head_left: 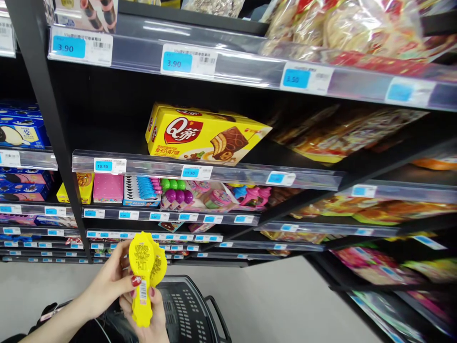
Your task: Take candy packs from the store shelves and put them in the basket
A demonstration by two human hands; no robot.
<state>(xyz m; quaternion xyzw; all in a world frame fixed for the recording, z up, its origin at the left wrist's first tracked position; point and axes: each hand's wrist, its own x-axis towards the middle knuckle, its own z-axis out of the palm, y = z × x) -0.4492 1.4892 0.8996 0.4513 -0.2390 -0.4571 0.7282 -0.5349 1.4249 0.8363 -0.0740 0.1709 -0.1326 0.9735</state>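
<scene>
Two bright yellow paddle-shaped packages are held upright, one partly behind the other. The front package (142,259) shows a rounded, scalloped top, small dark print and a barcode on its narrow lower part. Only part of the rear package (160,267) shows at its right. My left hand (113,278) comes in from the lower left, closed on the packages, its red-nailed thumb lying across the front one. Lower down, my right hand (154,309) grips the narrow end, thumb on its right side. Several fingers of both hands are hidden behind the packages.
A black shopping basket (185,290) with a handle sits below my hands. Ahead, a shelf bears a yellow snack box (200,135). Lower shelves carry a pink box (108,187) and small colourful toys (176,190). Bagged goods (324,131) fill shelves at the right.
</scene>
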